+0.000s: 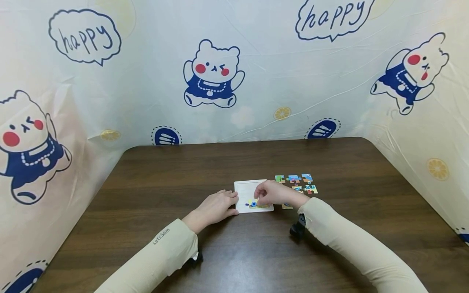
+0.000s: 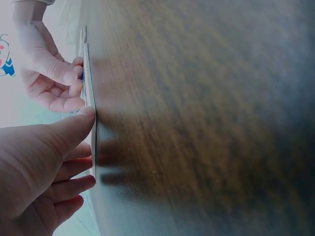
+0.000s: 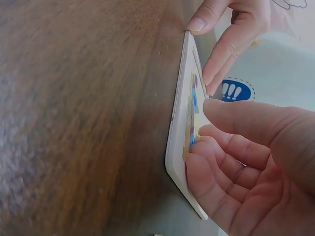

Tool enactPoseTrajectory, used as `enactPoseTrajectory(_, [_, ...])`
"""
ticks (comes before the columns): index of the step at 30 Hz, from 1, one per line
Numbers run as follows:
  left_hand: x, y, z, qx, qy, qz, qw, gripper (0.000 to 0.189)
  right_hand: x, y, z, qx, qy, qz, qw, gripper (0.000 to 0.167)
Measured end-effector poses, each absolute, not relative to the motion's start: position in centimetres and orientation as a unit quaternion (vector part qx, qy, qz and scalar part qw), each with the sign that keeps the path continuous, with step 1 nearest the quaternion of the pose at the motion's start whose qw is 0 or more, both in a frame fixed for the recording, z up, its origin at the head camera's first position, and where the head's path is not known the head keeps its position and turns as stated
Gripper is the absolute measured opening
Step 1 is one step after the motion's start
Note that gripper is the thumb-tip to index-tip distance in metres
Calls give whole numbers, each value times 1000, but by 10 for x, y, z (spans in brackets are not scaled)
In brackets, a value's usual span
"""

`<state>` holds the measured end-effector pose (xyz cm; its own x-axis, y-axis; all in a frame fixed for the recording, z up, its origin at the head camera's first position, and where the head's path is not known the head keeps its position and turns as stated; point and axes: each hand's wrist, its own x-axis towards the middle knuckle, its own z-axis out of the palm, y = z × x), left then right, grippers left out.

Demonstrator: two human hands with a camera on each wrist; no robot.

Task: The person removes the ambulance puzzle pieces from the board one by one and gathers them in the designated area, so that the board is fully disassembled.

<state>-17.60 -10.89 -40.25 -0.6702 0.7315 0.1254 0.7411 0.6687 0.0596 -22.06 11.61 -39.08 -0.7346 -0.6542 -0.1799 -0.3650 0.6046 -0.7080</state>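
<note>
A white puzzle tray (image 1: 242,188) lies on the table, with several joined, colourful puzzle pieces (image 1: 253,204) along its near side. My left hand (image 1: 217,207) rests at the tray's left edge, its thumb at the near left corner and its fingers fairly straight. Over the tray's right part is my right hand (image 1: 272,193); its bent fingertips touch the pieces. From the right wrist view, the thumb of that right hand (image 3: 256,157) stands apart from its fingers, and no piece shows between them. The fingertips cover part of the joined pieces (image 3: 193,105).
Several loose puzzle pieces (image 1: 294,179) lie right of the tray, and one (image 1: 287,206) is partly hidden below the right wrist. The brown wooden table (image 1: 176,175) ends at a patterned curtain (image 1: 256,118) at the back and sides.
</note>
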Motion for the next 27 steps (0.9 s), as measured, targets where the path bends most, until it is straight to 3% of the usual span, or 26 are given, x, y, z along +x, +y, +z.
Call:
enactPoseTrajectory(21, [-177,-109,-404,-401,-913,-53,44,21,-221,116,-392,-285,868,-347,212,6])
enactPoseTrajectory(27, [-176,-109,-403,-400,-914,-51,39,21,-222,118,-392,-281,845,-391,233,5])
